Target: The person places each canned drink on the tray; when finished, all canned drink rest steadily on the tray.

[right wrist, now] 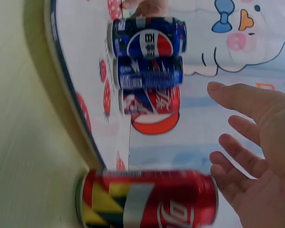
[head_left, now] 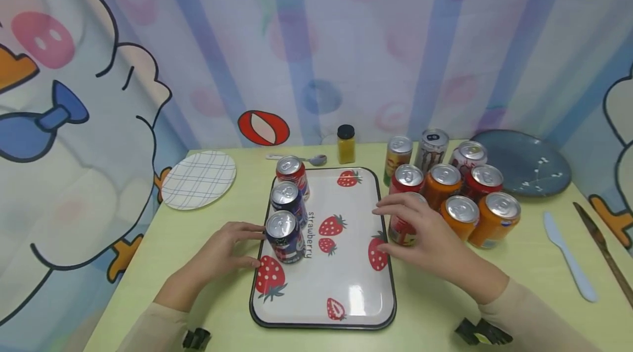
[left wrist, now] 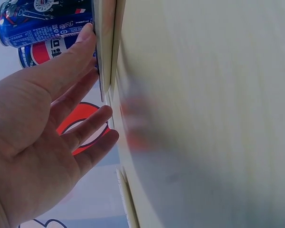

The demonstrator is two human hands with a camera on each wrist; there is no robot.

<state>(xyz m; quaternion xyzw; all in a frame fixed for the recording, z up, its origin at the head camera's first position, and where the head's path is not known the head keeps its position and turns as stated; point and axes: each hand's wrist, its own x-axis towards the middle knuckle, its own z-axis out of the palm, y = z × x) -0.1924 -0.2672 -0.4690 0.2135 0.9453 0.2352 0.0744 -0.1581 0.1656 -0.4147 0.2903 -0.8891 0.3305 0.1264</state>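
A white strawberry-print tray [head_left: 341, 280] with a dark rim lies in the middle of the table. Three cans stand in a row along its left side: a blue Pepsi can [head_left: 287, 239] nearest, another blue can [head_left: 296, 204] behind it, and a red-and-blue can [head_left: 299, 177] farthest. Beside the tray's left rim and the nearest can is my left hand [head_left: 222, 253], fingers loosely extended, gripping nothing. My right hand [head_left: 437, 236] hovers with spread fingers by a red Coca-Cola can [head_left: 401, 230] just right of the tray. In the right wrist view its fingertips are close to the can's [right wrist: 175, 199] top; contact is unclear.
Several more cans, including orange cans [head_left: 497, 220], crowd the right side in front of a dark blue plate [head_left: 539, 171]. A blue knife [head_left: 568, 256] and a brown-handled knife [head_left: 600, 245] lie far right. A yellow jar [head_left: 346, 146], a spoon [head_left: 316, 160] and a checked plate [head_left: 198, 180] stand at the back.
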